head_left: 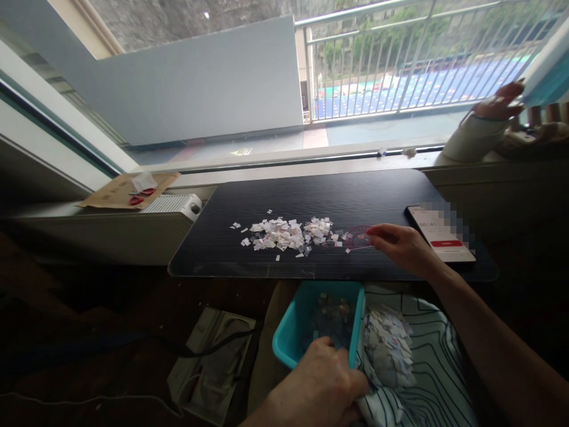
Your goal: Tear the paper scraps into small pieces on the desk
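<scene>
My right hand (pixel 393 242) pinches a clear, pink-marked plastic piece that looks like a protractor (pixel 355 238), its edge beside the paper bits on the dark table. A heap of small white paper pieces (pixel 282 234) spreads across the table (pixel 222 252). Below the table edge, my left hand (pixel 322 373) is closed over the near rim of a teal plastic bin (pixel 285 326), hiding that part of the rim. Small scraps lie in the bin, too dim to make out. More cut paper pieces (pixel 391 344) rest on striped cloth (pixel 440 338) right of the bin.
A phone showing a timer (pixel 438 234) lies at the table's right. Red-handled scissors (pixel 142 196) rest on a brown envelope (pixel 106 191) by the window, near a white ridged box (pixel 173 204). Another person's hand (pixel 498 105) is at the upper right. An open case (pixel 213 362) sits lower left.
</scene>
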`<state>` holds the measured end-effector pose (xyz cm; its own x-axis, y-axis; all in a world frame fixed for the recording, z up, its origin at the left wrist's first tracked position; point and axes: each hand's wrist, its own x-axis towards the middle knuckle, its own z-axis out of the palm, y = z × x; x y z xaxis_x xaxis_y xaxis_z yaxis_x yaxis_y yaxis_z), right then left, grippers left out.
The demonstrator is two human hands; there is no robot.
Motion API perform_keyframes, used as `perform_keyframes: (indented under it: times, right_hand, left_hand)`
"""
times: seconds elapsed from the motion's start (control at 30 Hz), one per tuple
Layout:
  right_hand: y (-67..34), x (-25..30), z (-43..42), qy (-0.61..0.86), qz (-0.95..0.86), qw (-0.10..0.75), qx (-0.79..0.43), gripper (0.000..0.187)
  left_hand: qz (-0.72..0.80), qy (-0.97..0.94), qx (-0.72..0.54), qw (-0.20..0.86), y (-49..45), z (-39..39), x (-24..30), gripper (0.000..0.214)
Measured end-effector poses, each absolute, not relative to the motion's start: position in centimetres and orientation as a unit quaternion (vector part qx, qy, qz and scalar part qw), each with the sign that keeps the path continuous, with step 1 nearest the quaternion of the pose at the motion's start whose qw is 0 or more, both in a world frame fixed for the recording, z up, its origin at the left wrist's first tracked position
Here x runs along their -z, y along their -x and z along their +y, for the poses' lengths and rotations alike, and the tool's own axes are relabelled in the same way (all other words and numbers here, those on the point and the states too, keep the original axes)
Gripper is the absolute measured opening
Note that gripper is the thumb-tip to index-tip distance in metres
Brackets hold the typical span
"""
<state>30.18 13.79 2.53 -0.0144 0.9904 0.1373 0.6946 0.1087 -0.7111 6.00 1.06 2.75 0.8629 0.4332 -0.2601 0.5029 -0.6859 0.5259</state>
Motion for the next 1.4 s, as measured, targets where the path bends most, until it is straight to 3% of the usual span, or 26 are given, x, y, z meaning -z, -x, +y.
perform_keyframes:
  times: [0.5, 0.67, 1.23, 1.4]
  right_hand:
    - [-29.6, -1.6, 12.2, 0.6, -0.644, 0.353, -0.317, 0.028]
    - [-29.0, -2.2, 11.5, 0.569, -0.657, 0.326, -0.372, 0.026]
    - [-29.1, -1.8, 11.5, 0.574, -0.641, 0.341, -0.378, 0.029]
    - [-29.9, -2.3, 11.2, 0.576, -0.66, 0.305, -0.374, 0.028]
  left_hand:
    - [0.259, -0.93, 0.055, 0.256, -6.5, 1.1, -2.9, 0.016]
    - [0.263, -0.927, 0.061, 0.259, -6.6, 1.1, -2.9, 0.017]
    - [0.334, -0.889, 0.057, 0.308, -3.0, 0.9, -2.8, 0.01]
    - [0.385, -0.877, 0.05, 0.284, -1.5, 0.9, -3.0, 0.005]
